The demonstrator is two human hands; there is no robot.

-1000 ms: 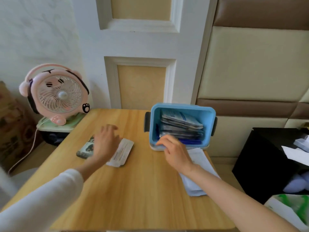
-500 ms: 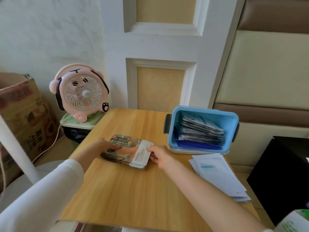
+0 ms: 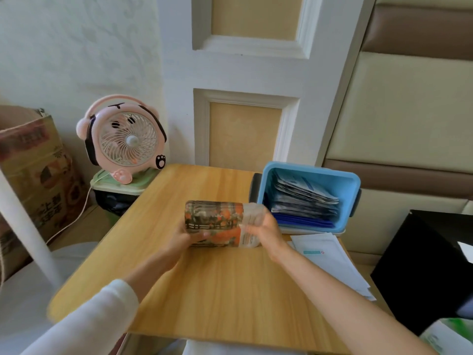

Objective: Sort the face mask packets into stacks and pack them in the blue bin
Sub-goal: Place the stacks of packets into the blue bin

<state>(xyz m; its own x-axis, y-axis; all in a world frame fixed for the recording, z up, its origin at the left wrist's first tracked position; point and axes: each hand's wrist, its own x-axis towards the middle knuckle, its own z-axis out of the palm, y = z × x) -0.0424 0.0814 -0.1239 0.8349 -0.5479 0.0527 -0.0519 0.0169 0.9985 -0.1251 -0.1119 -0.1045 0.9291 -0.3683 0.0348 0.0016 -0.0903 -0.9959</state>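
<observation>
Hands: left hand (image 3: pixel 183 242), right hand (image 3: pixel 267 230) grip packet stack (image 3: pixel 213 221) ends.
Edge: stack just beside blue bin (image 3: pixel 311 168).
Room: counter (image 3: pixel 204 290) wood between forearms.

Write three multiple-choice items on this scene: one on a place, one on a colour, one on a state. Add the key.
1. Where does the white packet pile lie?
A. on the table, in front of the blue bin
B. inside the bin
C. on the floor

2. What colour is the print on the packet stack being held?
A. plain blue
B. orange
C. plain white

3. What do the left hand and right hand do with that stack?
A. neither touches it
B. only the right touches it
C. both grip it

Key:
1 A: the pile lies on the wood by the bin's near wall.
2 B: orange patches cover its face.
3 C: each hand's fingers curl round one end.
</observation>
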